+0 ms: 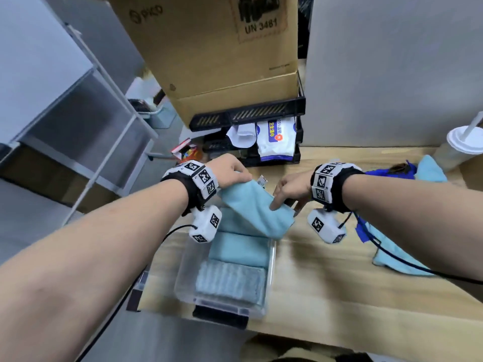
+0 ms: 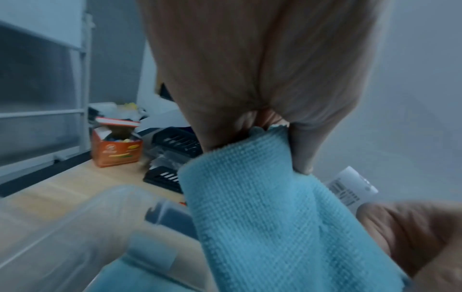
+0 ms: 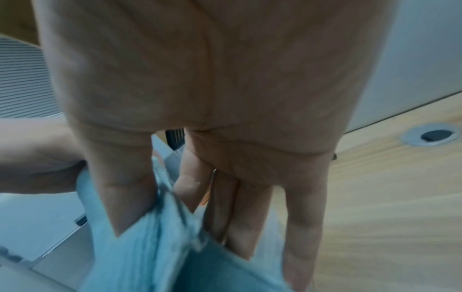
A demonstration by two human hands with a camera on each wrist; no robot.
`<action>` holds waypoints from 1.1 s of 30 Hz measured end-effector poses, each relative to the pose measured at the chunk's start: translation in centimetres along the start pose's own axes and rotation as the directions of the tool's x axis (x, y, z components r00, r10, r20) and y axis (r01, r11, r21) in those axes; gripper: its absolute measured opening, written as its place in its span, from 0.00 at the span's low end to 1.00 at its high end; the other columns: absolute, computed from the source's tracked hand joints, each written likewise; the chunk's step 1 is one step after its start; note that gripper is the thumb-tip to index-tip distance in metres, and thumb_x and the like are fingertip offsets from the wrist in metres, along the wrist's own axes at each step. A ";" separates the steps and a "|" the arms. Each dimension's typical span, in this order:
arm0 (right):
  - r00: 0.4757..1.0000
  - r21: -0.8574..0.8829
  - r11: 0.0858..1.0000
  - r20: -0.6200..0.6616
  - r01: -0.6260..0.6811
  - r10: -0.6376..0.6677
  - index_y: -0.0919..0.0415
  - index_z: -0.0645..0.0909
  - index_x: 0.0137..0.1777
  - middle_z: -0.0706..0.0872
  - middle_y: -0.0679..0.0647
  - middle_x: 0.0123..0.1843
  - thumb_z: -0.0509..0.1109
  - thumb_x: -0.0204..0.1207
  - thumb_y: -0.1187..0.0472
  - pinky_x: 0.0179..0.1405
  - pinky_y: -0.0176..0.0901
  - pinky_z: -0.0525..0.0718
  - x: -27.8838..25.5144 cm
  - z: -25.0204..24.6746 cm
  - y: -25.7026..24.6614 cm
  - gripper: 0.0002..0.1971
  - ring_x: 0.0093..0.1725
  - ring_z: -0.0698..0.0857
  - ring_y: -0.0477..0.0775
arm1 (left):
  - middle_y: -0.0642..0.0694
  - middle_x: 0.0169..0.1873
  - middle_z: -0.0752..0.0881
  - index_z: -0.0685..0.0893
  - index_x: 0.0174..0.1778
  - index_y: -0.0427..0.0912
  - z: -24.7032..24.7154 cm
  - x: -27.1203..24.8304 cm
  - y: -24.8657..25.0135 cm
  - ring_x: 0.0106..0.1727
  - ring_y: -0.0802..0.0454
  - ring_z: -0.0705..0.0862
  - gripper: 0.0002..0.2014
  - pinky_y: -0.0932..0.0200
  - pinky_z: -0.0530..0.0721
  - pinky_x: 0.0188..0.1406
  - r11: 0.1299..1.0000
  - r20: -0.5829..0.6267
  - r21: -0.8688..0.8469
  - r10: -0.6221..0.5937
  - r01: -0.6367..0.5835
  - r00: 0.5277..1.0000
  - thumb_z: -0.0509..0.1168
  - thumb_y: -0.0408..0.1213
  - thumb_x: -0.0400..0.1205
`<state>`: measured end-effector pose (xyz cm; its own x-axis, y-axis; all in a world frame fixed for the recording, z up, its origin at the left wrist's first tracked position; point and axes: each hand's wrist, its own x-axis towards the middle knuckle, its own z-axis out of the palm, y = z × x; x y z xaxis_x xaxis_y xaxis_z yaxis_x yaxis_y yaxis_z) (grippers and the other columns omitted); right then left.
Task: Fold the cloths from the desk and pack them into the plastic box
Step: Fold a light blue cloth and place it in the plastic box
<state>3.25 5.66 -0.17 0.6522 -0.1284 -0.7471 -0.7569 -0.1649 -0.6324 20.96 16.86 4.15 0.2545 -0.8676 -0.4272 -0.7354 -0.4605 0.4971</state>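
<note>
A folded light-blue cloth (image 1: 256, 207) hangs slanted over the far end of the clear plastic box (image 1: 183, 273). My left hand (image 1: 239, 176) pinches its upper far end; in the left wrist view the fingers close on the cloth's edge (image 2: 262, 197). My right hand (image 1: 281, 205) pinches the lower end, thumb (image 3: 120, 197) on one face and fingers on the other, over the box's right rim. A white label (image 2: 350, 189) sticks out of the cloth. Inside the box lie a folded light-blue cloth (image 1: 237, 249) and a ribbed grey-blue one (image 1: 230, 280).
Unfolded light-blue cloths (image 1: 392, 257) and a dark blue one (image 1: 386, 173) lie on the wooden desk to the right, near a lidded cup (image 1: 462, 145). Black stacked trays (image 1: 248, 116) under a cardboard box (image 1: 209, 48) stand behind. An orange carton (image 2: 115, 150) sits far left.
</note>
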 end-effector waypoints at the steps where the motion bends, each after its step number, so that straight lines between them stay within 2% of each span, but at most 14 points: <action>1: 1.000 -0.016 1.000 0.002 0.004 -0.004 0.64 0.88 0.41 0.91 0.57 0.36 0.75 0.75 0.65 0.44 0.48 0.88 0.8 0.6 -0.3 0.03 0.36 0.88 0.55 | 0.55 0.29 0.85 0.93 0.42 0.41 0.1 -0.3 -1.0 0.26 0.68 0.77 0.12 0.70 0.75 0.30 0.999 -0.016 -0.039 -0.019 0.018 1.000 0.70 0.45 0.81; 4: 0.995 -0.104 0.994 -0.094 0.013 -0.023 0.66 0.87 0.40 0.89 0.58 0.34 0.79 0.73 0.63 0.44 0.49 0.91 2.9 2.2 -0.9 0.06 0.34 0.87 0.56 | 0.57 0.30 0.86 0.93 0.42 0.44 0.8 -0.9 -4.0 0.26 0.68 0.80 0.08 0.76 0.73 0.24 0.996 -0.008 -0.023 -0.081 0.081 0.997 0.71 0.44 0.81; 6: 0.989 -0.172 0.985 -0.148 0.002 -0.028 0.65 0.85 0.37 0.85 0.58 0.33 0.81 0.71 0.61 0.45 0.52 0.91 3.9 3.0 -1.2 0.09 0.34 0.85 0.56 | 0.54 0.33 0.87 0.93 0.43 0.44 1.5 -1.0 -6.0 0.30 0.63 0.81 0.08 0.74 0.75 0.27 0.989 0.025 -0.018 -0.144 0.144 0.989 0.72 0.43 0.80; 8: 0.985 -0.283 0.959 -0.167 -0.014 -0.035 0.61 0.82 0.32 0.83 0.54 0.28 0.82 0.70 0.57 0.35 0.45 0.90 4.8 3.7 -1.5 0.13 0.30 0.84 0.54 | 0.52 0.30 0.85 0.92 0.42 0.38 2.6 -0.9 -7.6 0.30 0.56 0.80 0.09 0.71 0.75 0.29 0.984 0.060 -0.013 -0.175 0.176 0.983 0.72 0.41 0.79; 10: 0.979 -0.466 0.884 -0.194 -0.033 -0.065 0.57 0.80 0.29 0.82 0.50 0.25 0.81 0.69 0.53 0.30 0.39 0.82 5.5 4.6 -2.1 0.15 0.29 0.82 0.53 | 0.53 0.30 0.84 0.91 0.41 0.36 3.9 -0.8 -8.3 0.30 0.58 0.80 0.07 0.73 0.74 0.29 0.985 0.086 0.060 -0.168 0.163 0.982 0.72 0.35 0.79; 12: 0.971 -0.636 0.770 -0.208 -0.044 -0.116 0.56 0.81 0.40 0.83 0.50 0.36 0.79 0.68 0.53 0.39 0.41 0.82 6.6 6.0 -2.9 0.11 0.39 0.82 0.55 | 0.50 0.35 0.84 0.87 0.42 0.40 5.4 -0.4 -8.8 0.35 0.55 0.81 0.03 0.67 0.75 0.35 0.971 0.117 0.193 -0.165 0.141 0.979 0.69 0.34 0.81; 14: 0.982 -0.710 0.702 -0.166 -0.055 -0.091 0.58 0.79 0.52 0.85 0.53 0.46 0.78 0.68 0.56 0.44 0.43 0.83 7.8 7.2 -2.9 0.15 0.44 0.83 0.57 | 0.46 0.38 0.83 0.81 0.42 0.44 6.9 0.1 -8.9 0.40 0.48 0.80 0.03 0.62 0.73 0.39 0.939 0.164 0.328 -0.162 0.101 0.973 0.67 0.34 0.81; 17: 0.995 -0.766 0.636 -0.098 -0.095 0.030 0.58 0.79 0.47 0.88 0.58 0.49 0.74 0.71 0.59 0.39 0.41 0.80 9.4 8.7 -2.6 0.08 0.40 0.81 0.56 | 0.45 0.40 0.82 0.76 0.39 0.45 9.0 1.2 -9.5 0.41 0.45 0.80 0.08 0.58 0.75 0.39 0.902 0.253 0.432 -0.149 0.026 0.956 0.68 0.32 0.79; 20: 0.990 -0.825 0.549 -0.085 -0.135 0.116 0.62 0.77 0.35 0.83 0.57 0.36 0.72 0.69 0.60 0.33 0.42 0.79 11.2 10.1 -2.1 0.08 0.33 0.80 0.57 | 0.42 0.45 0.87 0.83 0.46 0.41 10.3 2.0 -9.8 0.47 0.42 0.85 0.07 0.54 0.82 0.46 0.865 0.332 0.499 -0.142 -0.046 0.933 0.72 0.31 0.75; 24: 0.986 -0.888 0.445 -0.051 -0.117 0.158 0.60 0.81 0.41 0.86 0.56 0.37 0.78 0.64 0.61 0.32 0.44 0.86 12.2 11.7 -1.6 0.10 0.33 0.85 0.59 | 0.42 0.49 0.90 0.90 0.49 0.39 11.7 2.8 -9.9 0.48 0.42 0.87 0.09 0.57 0.82 0.46 0.812 0.451 0.573 -0.199 -0.111 0.870 0.71 0.29 0.75; 27: 0.985 -0.914 0.390 -0.052 -0.114 0.165 0.55 0.80 0.37 0.88 0.54 0.36 0.80 0.56 0.60 0.36 0.52 0.90 13.6 11.9 0.1 0.13 0.31 0.86 0.57 | 0.39 0.48 0.90 0.88 0.46 0.40 12.3 2.9 -10.4 0.43 0.40 0.84 0.07 0.55 0.85 0.47 0.769 0.433 0.624 -0.194 -0.137 0.880 0.68 0.29 0.75; 28: 0.988 -0.921 0.375 -0.057 -0.108 0.145 0.54 0.81 0.39 0.89 0.54 0.40 0.80 0.56 0.59 0.39 0.52 0.89 13.3 11.8 0.3 0.13 0.34 0.87 0.58 | 0.37 0.49 0.89 0.86 0.46 0.40 12.4 2.9 -10.4 0.45 0.39 0.85 0.06 0.53 0.86 0.49 0.757 0.421 0.638 -0.187 -0.143 0.888 0.67 0.29 0.75; 31: 0.998 -0.926 0.371 -0.048 -0.062 0.045 0.58 0.84 0.52 0.84 0.57 0.52 0.73 0.72 0.58 0.50 0.49 0.84 12.3 11.5 -0.2 0.10 0.52 0.84 0.61 | 0.35 0.53 0.86 0.85 0.54 0.37 12.0 2.7 -10.8 0.56 0.36 0.84 0.11 0.52 0.83 0.52 0.719 0.381 0.680 -0.179 -0.143 0.907 0.66 0.29 0.76; 33: 0.997 -0.899 0.432 -0.043 -0.067 0.066 0.59 0.83 0.48 0.85 0.54 0.42 0.71 0.73 0.57 0.43 0.44 0.84 11.6 11.2 -0.6 0.07 0.44 0.85 0.59 | 0.36 0.51 0.86 0.84 0.54 0.36 11.6 2.7 -10.5 0.53 0.36 0.86 0.12 0.50 0.85 0.51 0.724 0.376 0.678 -0.192 -0.127 0.907 0.66 0.28 0.75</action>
<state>10.83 15.25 -10.73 0.6021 -0.1805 -0.7777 -0.3329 -0.9421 -0.0391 22.09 21.51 -11.02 0.1361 -0.6277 -0.7665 -0.9906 -0.0956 -0.0976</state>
